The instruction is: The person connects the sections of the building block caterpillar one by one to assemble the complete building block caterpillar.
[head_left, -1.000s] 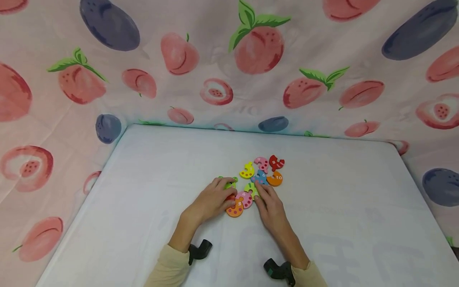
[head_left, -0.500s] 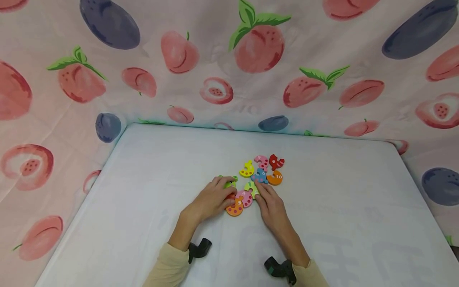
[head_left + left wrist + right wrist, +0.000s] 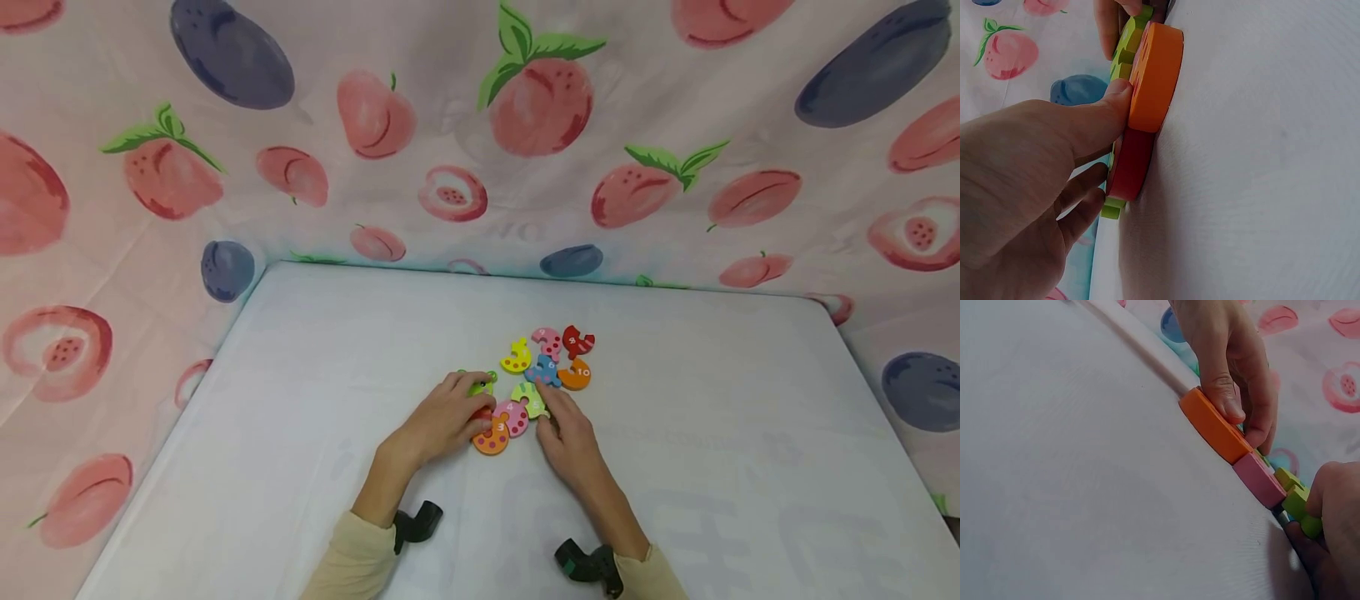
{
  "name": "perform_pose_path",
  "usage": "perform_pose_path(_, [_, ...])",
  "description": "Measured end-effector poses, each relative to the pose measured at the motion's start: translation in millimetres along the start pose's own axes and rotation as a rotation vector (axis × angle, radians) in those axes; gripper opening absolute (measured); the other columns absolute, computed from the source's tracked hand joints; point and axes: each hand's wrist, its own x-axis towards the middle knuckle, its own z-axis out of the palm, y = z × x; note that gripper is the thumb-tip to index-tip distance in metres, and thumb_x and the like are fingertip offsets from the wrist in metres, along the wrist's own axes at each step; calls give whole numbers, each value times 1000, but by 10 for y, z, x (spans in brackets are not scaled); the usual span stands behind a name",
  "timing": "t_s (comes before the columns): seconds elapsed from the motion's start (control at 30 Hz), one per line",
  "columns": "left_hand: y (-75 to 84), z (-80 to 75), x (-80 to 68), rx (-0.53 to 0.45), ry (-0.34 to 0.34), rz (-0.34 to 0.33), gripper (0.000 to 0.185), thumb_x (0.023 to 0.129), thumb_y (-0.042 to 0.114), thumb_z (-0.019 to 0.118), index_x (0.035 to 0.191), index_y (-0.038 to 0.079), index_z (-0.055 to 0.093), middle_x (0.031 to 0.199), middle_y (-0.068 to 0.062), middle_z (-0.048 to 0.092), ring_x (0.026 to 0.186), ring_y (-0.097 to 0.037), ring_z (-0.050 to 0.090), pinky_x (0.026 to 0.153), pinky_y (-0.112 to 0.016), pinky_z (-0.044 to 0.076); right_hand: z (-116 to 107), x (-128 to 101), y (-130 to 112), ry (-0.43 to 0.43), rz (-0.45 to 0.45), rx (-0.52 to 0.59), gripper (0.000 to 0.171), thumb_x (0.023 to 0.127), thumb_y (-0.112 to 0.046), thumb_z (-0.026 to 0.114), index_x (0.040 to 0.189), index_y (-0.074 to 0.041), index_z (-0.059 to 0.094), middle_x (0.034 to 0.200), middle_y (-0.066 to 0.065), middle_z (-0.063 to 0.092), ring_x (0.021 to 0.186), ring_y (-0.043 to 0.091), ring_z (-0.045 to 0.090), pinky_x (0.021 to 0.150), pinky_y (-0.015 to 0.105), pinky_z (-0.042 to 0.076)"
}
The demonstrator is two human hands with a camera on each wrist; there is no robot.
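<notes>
A short chain of joined wooden puzzle pieces lies on the white table (image 3: 300, 400): an orange piece (image 3: 491, 437), a pink piece (image 3: 514, 417) and a light green piece (image 3: 529, 398). My left hand (image 3: 457, 408) lies over a red piece (image 3: 1132, 165) and a green piece (image 3: 480, 385), fingers curled on them. Its thumb presses the orange piece (image 3: 1157, 69) from the side. My right hand (image 3: 555, 417) touches the light green piece (image 3: 1294, 494) with curled fingertips (image 3: 1329, 494). The pink piece (image 3: 1259, 478) sits between orange (image 3: 1213, 428) and light green.
Loose pieces lie just beyond the hands: yellow (image 3: 517, 357), pink (image 3: 548, 340), red (image 3: 577, 340), blue (image 3: 543, 371) and orange (image 3: 576, 375). A fruit-print cloth (image 3: 525, 125) walls the table at the back and both sides.
My right hand has drawn back slightly and its fingers have curled, so more of the light green piece shows. The left hand and the pieces have stayed put.
</notes>
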Motion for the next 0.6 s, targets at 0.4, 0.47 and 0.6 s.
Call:
perform_pose_path(0.4, [-1, 6, 2, -10, 10, -1, 25, 88, 37, 59, 109, 24, 62, 139, 0, 43, 127, -18, 38, 106, -35, 38, 18, -33, -73, -46, -9, -218, 54, 93, -15, 49, 143, -15, 32, 142, 6, 41, 128, 21, 43, 102, 35, 41])
perform_pose_path(0.47, [6, 13, 8, -9, 2, 3, 24, 88, 37, 58, 107, 25, 63, 138, 1, 43, 127, -18, 38, 106, -36, 38, 14, -40, -83, -40, -23, -234, 54, 92, -14, 51, 143, -14, 33, 142, 7, 42, 128, 22, 43, 102, 36, 41])
perform_pose_path(0.6, [39, 32, 23, 1, -25, 21, 22, 89, 39, 56, 105, 26, 63, 138, 3, 44, 128, -18, 38, 106, -37, 37, 0, -51, -88, -24, -32, -260, 55, 91, -15, 55, 142, -16, 35, 140, 6, 44, 128, 21, 44, 100, 36, 43])
